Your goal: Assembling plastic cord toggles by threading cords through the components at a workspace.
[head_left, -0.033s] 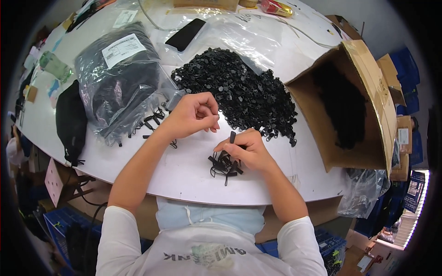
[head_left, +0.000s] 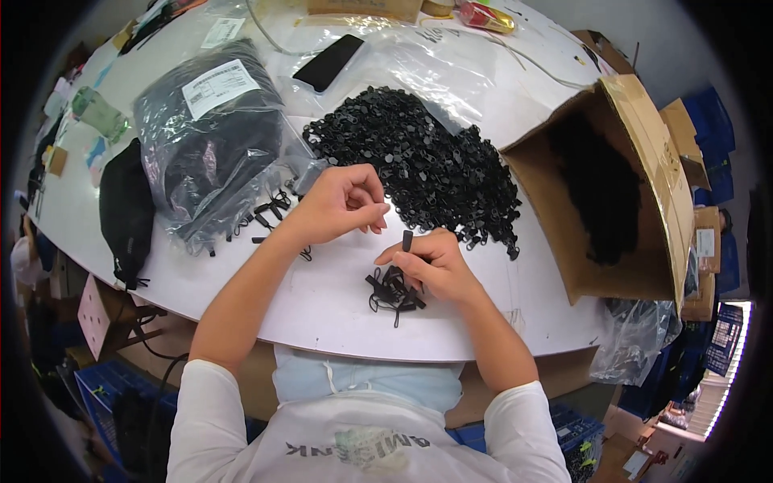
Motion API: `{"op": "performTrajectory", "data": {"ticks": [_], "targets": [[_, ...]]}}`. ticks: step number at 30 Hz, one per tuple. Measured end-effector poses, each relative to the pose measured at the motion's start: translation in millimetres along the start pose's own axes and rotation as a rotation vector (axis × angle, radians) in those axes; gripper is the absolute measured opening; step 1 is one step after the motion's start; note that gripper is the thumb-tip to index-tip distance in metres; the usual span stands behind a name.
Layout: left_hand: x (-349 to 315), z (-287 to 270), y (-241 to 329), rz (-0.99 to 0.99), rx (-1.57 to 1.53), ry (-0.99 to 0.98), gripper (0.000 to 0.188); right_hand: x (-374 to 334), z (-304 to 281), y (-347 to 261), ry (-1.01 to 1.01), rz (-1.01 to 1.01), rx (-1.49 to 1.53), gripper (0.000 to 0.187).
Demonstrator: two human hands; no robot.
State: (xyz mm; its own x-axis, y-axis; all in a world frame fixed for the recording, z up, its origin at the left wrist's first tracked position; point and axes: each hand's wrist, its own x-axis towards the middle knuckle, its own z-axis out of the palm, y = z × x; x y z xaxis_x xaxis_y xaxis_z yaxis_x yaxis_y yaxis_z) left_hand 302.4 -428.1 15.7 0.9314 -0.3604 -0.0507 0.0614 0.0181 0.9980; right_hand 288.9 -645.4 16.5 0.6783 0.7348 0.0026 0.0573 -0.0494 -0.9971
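Observation:
My left hand (head_left: 342,205) is raised over the white table, fingers curled and thumb pressed to the fingertips. Anything pinched there is too small or hidden to make out. My right hand (head_left: 435,264) grips a black zipper pull (head_left: 407,241), whose rubbery end sticks up between thumb and forefinger. Under that hand lies a small heap of black cord zipper pulls (head_left: 394,295), with thin loops. Beyond both hands spreads a large pile of small black zipper sliders (head_left: 419,161). More loose cord pulls (head_left: 272,205) lie left of my left wrist.
A clear plastic bag (head_left: 209,145) packed with black goods stands at left, beside a black pouch (head_left: 125,213). A dark phone (head_left: 328,63) lies behind the pile, near a flat plastic bag (head_left: 439,60). An open cardboard box (head_left: 555,233) with black contents tips toward me at right.

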Motion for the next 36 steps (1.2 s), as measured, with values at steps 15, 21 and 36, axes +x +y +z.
{"op": "performTrajectory", "data": {"ticks": [15, 21, 36], "targets": [[-1, 6, -1, 0.182, 0.484, 0.133, 0.011, 2, 4, -3, -0.096, -0.178, -0.291, 0.019], [-1, 8, -2, 0.182, 0.53, 0.137, 0.012, 0, 3, -7, -0.076, -0.165, -0.161, 0.012], [-5, 5, -6, 0.094, 0.427, 0.225, 0.011, 3, 0, -4, -0.043, -0.162, -0.004, 0.013]]}}
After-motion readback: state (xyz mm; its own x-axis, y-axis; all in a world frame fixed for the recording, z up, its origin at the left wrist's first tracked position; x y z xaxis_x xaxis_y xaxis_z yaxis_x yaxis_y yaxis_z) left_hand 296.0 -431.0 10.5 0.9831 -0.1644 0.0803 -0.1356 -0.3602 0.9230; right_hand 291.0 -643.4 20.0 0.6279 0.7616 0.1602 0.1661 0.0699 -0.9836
